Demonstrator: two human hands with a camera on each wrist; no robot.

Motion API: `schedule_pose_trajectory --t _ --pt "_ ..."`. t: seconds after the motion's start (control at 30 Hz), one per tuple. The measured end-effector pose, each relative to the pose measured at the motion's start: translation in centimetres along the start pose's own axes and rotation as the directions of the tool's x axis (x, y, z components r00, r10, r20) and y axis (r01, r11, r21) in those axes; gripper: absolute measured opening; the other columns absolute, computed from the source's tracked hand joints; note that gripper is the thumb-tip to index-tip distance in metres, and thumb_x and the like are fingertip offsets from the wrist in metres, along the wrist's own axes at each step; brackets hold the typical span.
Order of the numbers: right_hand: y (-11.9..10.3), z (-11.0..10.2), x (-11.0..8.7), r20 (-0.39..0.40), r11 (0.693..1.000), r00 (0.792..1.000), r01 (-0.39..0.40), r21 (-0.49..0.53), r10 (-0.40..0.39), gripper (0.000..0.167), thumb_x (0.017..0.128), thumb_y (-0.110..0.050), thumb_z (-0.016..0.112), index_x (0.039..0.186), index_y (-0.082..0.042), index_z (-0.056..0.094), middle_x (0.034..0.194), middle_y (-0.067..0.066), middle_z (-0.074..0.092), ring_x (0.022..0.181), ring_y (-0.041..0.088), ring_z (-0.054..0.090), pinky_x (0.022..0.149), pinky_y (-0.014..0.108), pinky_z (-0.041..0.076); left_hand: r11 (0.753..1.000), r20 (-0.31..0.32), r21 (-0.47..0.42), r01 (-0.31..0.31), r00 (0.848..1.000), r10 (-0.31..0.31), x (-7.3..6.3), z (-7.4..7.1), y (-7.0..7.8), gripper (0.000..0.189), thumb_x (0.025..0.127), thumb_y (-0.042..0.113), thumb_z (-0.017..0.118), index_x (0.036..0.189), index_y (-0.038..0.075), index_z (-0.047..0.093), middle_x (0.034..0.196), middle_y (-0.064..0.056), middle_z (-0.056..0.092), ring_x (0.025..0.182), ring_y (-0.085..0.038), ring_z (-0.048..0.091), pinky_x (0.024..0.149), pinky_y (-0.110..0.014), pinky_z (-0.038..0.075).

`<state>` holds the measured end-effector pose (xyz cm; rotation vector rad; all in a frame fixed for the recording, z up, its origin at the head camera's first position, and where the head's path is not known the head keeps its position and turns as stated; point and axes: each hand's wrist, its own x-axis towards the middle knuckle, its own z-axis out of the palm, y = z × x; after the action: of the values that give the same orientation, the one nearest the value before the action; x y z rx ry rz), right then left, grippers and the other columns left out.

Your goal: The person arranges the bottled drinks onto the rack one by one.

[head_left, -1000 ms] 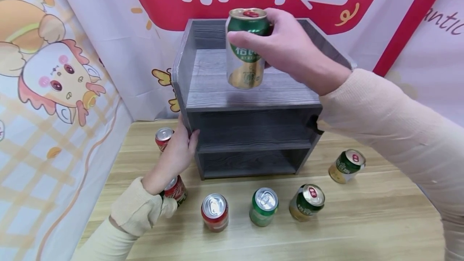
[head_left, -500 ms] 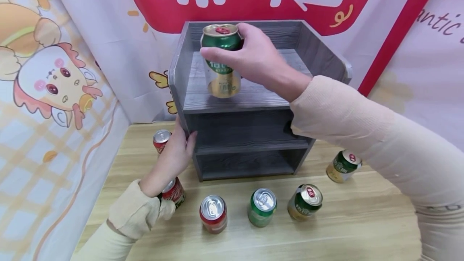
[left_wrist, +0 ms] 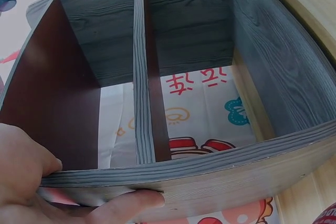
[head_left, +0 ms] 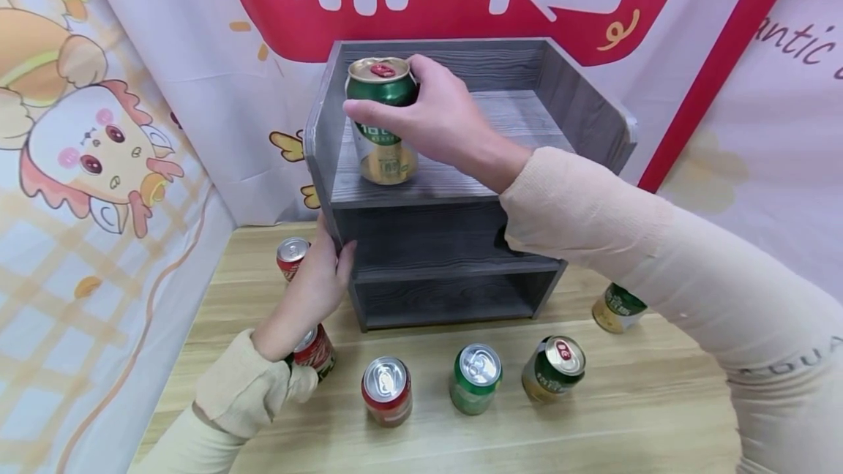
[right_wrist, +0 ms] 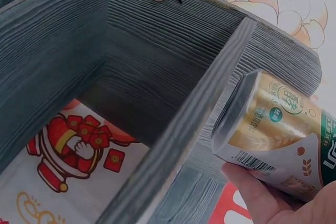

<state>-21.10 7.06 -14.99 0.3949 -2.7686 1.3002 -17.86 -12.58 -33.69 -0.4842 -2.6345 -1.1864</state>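
Observation:
My right hand [head_left: 441, 115] grips a green, white and gold drink can [head_left: 385, 123] around its upper half, upright at the left end of the top shelf. In the right wrist view the can's base [right_wrist: 231, 114] is right at the top board of the grey wooden shelf rack [head_left: 448, 200]. My left hand [head_left: 319, 269] holds the rack's left side panel, thumb at its front edge. From the left wrist view, the fingers [left_wrist: 131, 203] lie along the outer side of that panel. The rack's two lower compartments show no cans.
On the wooden table stand red cans [head_left: 386, 391] at front and left, partly behind my left arm. A green can [head_left: 476, 379] and two green-gold cans [head_left: 555, 368] stand at front and right. Printed cloth [head_left: 257, 93] hangs behind and to the left.
My right hand has carried the can left and down, from above the middle of the top shelf to its left end. My left hand keeps its hold on the side panel.

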Motion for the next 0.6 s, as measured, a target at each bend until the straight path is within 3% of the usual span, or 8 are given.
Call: schedule_pose_trajectory --t 0.6 --pt "0.1 1.2 0.6 -0.004 1.000 1.000 0.020 0.003 -0.020 0.075 0.080 -0.057 0.072 0.138 -0.020 0.042 0.134 -0.002 0.052 0.117 0.011 0.053 0.098 0.027 0.052 1.000 0.004 0.014 0.015 1.000 -0.015 -0.2 0.0 0.1 0.068 0.103 0.009 0.043 0.153 -0.002 0.000 0.142 -0.037 0.042 0.125 -0.045 0.053 0.096 -0.056 0.050"
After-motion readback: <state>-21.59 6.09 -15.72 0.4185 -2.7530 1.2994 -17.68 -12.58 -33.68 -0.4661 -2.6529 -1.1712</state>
